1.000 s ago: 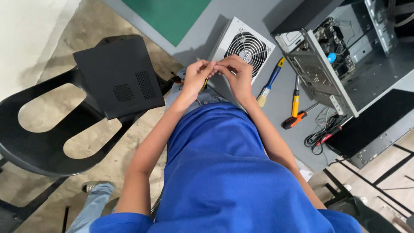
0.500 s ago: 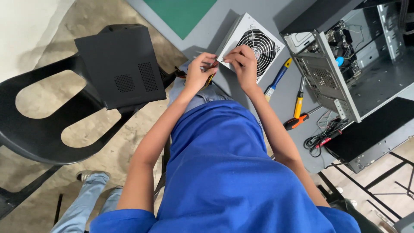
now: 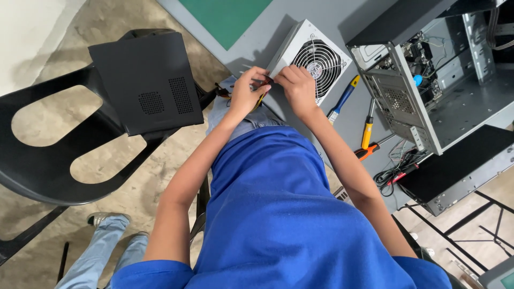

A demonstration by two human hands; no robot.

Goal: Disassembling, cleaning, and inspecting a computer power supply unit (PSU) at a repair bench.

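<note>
A white power supply unit with a round fan grille lies on the grey table. My left hand and my right hand meet at its near corner. Both are closed on a small bundle of dark and yellow wires that comes out of the unit there. The fingers hide most of the wires. My blue shirt fills the lower middle of the view.
An open grey computer case stands to the right, with a black panel and loose cables in front of it. Two screwdrivers, blue-yellow and yellow-orange, lie beside the unit. A black side panel rests on a black chair at left. A green mat lies further back.
Both hands stay at the unit's near corner and keep fingering the wires. The view has shifted slightly, so the table and chair sit a little differently in the picture.
</note>
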